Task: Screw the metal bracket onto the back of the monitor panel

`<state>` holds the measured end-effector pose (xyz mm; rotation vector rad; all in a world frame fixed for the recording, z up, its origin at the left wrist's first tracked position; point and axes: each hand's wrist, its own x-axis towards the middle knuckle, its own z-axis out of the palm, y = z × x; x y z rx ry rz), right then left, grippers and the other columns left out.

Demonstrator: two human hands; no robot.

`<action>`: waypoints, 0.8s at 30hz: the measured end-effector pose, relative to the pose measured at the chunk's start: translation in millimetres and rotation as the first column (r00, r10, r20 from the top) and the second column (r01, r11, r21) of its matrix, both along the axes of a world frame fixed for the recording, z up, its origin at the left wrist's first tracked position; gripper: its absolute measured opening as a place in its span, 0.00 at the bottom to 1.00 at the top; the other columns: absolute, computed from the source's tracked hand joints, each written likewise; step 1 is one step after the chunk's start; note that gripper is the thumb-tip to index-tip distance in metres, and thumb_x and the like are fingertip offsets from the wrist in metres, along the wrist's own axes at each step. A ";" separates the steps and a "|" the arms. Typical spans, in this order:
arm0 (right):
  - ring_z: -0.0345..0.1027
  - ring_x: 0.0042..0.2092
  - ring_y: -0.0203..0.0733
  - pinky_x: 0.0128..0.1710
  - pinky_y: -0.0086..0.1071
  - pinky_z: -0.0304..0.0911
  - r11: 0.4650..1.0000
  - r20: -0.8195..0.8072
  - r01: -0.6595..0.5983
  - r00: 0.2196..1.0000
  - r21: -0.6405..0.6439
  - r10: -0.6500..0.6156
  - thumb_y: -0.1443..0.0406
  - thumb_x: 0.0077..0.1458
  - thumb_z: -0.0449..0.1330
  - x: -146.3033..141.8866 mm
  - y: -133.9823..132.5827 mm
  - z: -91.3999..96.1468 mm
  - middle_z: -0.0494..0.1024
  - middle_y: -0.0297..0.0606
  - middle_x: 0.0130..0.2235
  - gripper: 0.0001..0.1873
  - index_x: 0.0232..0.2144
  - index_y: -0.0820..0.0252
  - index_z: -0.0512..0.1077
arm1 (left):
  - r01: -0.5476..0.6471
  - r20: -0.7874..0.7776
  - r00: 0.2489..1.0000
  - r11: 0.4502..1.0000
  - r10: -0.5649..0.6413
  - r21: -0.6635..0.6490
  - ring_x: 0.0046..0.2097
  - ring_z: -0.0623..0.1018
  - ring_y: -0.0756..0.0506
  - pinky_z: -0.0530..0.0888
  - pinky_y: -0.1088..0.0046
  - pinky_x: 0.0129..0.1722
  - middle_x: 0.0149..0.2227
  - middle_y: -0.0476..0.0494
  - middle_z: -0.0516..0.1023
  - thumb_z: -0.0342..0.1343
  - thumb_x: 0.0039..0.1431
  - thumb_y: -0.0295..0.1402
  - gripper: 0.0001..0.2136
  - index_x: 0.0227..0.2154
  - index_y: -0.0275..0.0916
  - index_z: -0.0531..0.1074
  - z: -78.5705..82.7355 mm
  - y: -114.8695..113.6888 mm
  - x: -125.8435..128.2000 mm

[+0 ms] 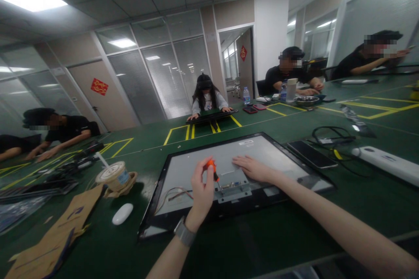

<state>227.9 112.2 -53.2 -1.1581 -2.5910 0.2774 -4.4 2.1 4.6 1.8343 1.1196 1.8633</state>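
"What are you working on there?"

"The panel (186, 165), lying white face up at the centre of the frame. My left hand (203, 179) is curled round an orange screwdriver (210, 164), its tip down at the metal bracket (240, 191) along the near side. I'd call it screw work, though I can't tell if the tip sits in a screw head."

"And your right?"

"My right hand (251, 168) lies flat on the panel, fingers stretched out, gripping nothing; probably steadying it. The next move, I'd judge, calls for a straight driver, firm downward pressure and a turn of the wrist."

"Any containers about?"

"At left of frame, a lidded cup (113, 178) with a straw stands in a cardboard carrier (132, 182); what looks like a pale brown drink shows through. Toward the upper right there's a metal bowl (307, 101) with small dark bits in it, too small to name, and a bottle (246, 96) whose level I can't make out."
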 end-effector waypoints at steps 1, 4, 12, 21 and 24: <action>0.51 0.68 0.48 0.67 0.52 0.44 1.000 0.001 0.003 1.000 0.003 -0.003 0.66 0.64 0.45 -0.1 -0.2 0.0 0.62 0.41 0.67 0.28 0.64 0.55 0.62 | -0.027 -0.021 0.999 0.999 0.027 0.022 0.39 0.78 0.45 0.75 0.68 0.41 0.38 0.43 0.77 0.53 0.66 0.38 0.12 0.47 0.40 0.74 -0.2 1.0 -0.3; 0.52 0.68 0.48 0.67 0.52 0.45 1.000 0.004 0.008 1.000 0.010 -0.008 0.66 0.63 0.45 -0.3 -0.5 -0.2 0.62 0.41 0.67 0.28 0.64 0.56 0.62 | -0.095 -0.060 0.993 0.992 0.100 0.088 0.37 0.76 0.47 0.74 0.69 0.40 0.35 0.46 0.74 0.57 0.63 0.36 0.09 0.43 0.40 0.75 1.0 3.8 -1.3; 0.53 0.68 0.48 0.67 0.53 0.45 1.000 0.003 0.001 1.000 0.023 -0.001 0.68 0.62 0.44 -1.3 -0.5 -0.6 0.63 0.42 0.66 0.29 0.64 0.56 0.62 | -0.017 0.010 1.000 0.999 0.016 0.047 0.47 0.77 0.43 0.73 0.64 0.47 0.45 0.40 0.76 0.49 0.68 0.38 0.12 0.45 0.40 0.73 6.1 -1.8 -0.1; 0.53 0.68 0.48 0.67 0.51 0.45 1.000 0.013 0.010 1.000 0.029 -0.011 0.67 0.63 0.44 -1.1 -2.8 1.7 0.63 0.41 0.66 0.28 0.64 0.56 0.62 | -0.161 -0.033 0.985 0.978 0.167 0.131 0.37 0.75 0.45 0.73 0.67 0.41 0.33 0.46 0.73 0.59 0.61 0.38 0.07 0.37 0.40 0.75 6.5 3.1 -2.3; 0.53 0.68 0.48 0.67 0.51 0.45 1.000 0.016 0.012 1.000 0.029 -0.013 0.67 0.63 0.44 -1.3 -2.8 2.0 0.62 0.41 0.66 0.28 0.64 0.57 0.62 | -0.124 -0.049 0.990 0.981 0.132 0.150 0.45 0.75 0.43 0.72 0.63 0.47 0.40 0.42 0.76 0.54 0.65 0.37 0.08 0.40 0.40 0.75 8.7 -0.4 -1.9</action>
